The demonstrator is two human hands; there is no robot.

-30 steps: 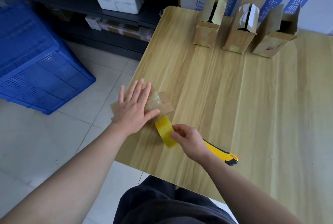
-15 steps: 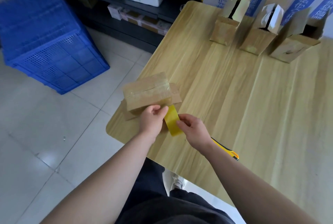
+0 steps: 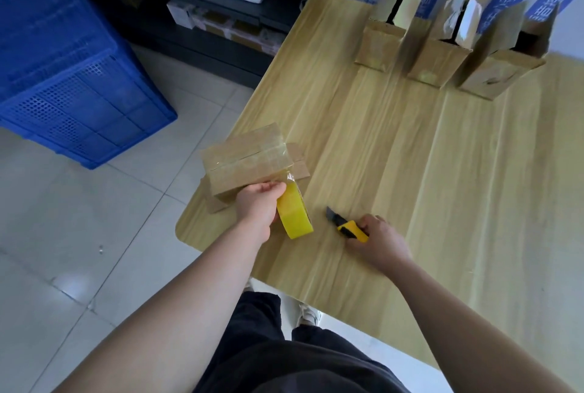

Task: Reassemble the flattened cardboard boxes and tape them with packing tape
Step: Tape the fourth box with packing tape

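A small cardboard box [image 3: 245,160] stands at the near left corner of the wooden table [image 3: 410,171], its top covered with clear tape. A strip of tape runs from the box's right end down to a yellow tape roll [image 3: 295,214]. My left hand [image 3: 259,204] grips the roll at the box's near side. My right hand [image 3: 377,239] is closed on a yellow and black utility knife [image 3: 346,225] lying on the table, blade out and pointing toward the roll.
Three open cardboard boxes [image 3: 442,41] stand in a row at the table's far edge, against a white and blue sign. A blue plastic crate [image 3: 63,70] sits on the tiled floor at left. Dark shelving with white packages runs behind.
My right hand has let go of the tape roll and taken hold of the utility knife. My left hand now holds the roll beside the box.
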